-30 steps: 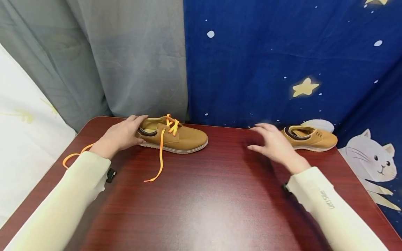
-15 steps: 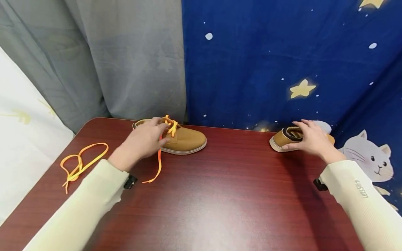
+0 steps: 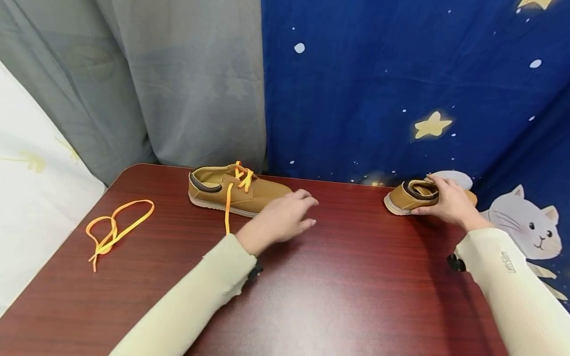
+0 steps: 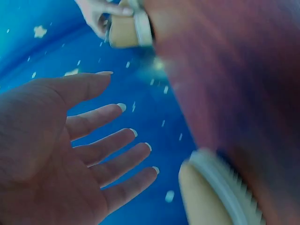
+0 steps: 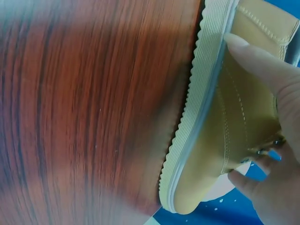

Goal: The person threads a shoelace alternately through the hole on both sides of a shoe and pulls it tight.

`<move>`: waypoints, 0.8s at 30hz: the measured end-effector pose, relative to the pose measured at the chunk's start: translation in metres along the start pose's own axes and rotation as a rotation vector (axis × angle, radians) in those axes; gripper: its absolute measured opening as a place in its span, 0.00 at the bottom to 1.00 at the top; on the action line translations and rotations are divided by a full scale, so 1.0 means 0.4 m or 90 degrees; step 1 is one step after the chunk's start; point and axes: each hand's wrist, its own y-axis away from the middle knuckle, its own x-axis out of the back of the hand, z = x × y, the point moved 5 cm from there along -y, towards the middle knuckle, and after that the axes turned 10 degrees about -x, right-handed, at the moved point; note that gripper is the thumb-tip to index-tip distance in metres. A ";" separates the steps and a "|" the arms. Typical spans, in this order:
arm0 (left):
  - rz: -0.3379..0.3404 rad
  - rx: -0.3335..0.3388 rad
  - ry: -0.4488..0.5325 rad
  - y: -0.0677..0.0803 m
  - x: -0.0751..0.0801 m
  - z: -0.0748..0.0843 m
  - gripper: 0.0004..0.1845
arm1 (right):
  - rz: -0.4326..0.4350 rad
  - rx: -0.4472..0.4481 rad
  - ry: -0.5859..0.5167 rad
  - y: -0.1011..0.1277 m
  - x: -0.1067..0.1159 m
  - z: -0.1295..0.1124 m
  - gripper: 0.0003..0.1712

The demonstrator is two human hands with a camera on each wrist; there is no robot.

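A tan lace-up shoe [image 3: 403, 199], its eyelets without laces, sits at the back right of the table. My right hand [image 3: 451, 203] grips it across the middle; in the right wrist view the thumb [image 5: 253, 58] presses the side just above the ridged sole. Its matching shoe [image 3: 262, 194] stands at the back left, toe to the right, with an orange lace [image 3: 228, 205] partly threaded and one end hanging down. My left hand [image 3: 282, 217] is by that shoe's toe, fingers spread and holding nothing, as the left wrist view shows its bare palm [image 4: 42, 159].
A loose orange shoelace [image 3: 106, 246] lies looped on the left of the dark red table [image 3: 329, 277]. Behind the table's back edge hang a grey curtain [image 3: 200, 89] and a blue starry curtain [image 3: 356, 89].
My left hand has swept right from the laced shoe's heel to past its toe. My right hand has moved right and taken hold of the unlaced shoe, which has shifted slightly left.
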 end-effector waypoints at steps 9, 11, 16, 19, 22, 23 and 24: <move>-0.053 0.002 0.141 -0.081 -0.141 0.100 0.29 | -0.037 0.003 -0.023 0.005 -0.017 -0.013 0.52; -0.041 0.031 0.173 -0.097 -0.158 0.110 0.31 | -0.040 0.013 -0.012 0.009 -0.020 -0.027 0.53; 0.010 0.113 0.235 -0.134 -0.178 0.113 0.40 | -0.035 0.031 0.020 0.029 -0.030 -0.075 0.53; 0.035 0.134 0.261 -0.155 -0.183 0.115 0.45 | -0.019 0.044 0.034 0.049 -0.032 -0.108 0.52; 0.048 0.147 0.275 -0.173 -0.191 0.118 0.48 | -0.002 0.050 0.046 0.071 -0.036 -0.137 0.51; 0.051 0.149 0.278 -0.178 -0.196 0.120 0.49 | 0.002 0.051 0.048 0.078 -0.039 -0.145 0.51; 0.053 0.151 0.281 -0.184 -0.200 0.122 0.49 | 0.006 0.051 0.051 0.086 -0.040 -0.154 0.51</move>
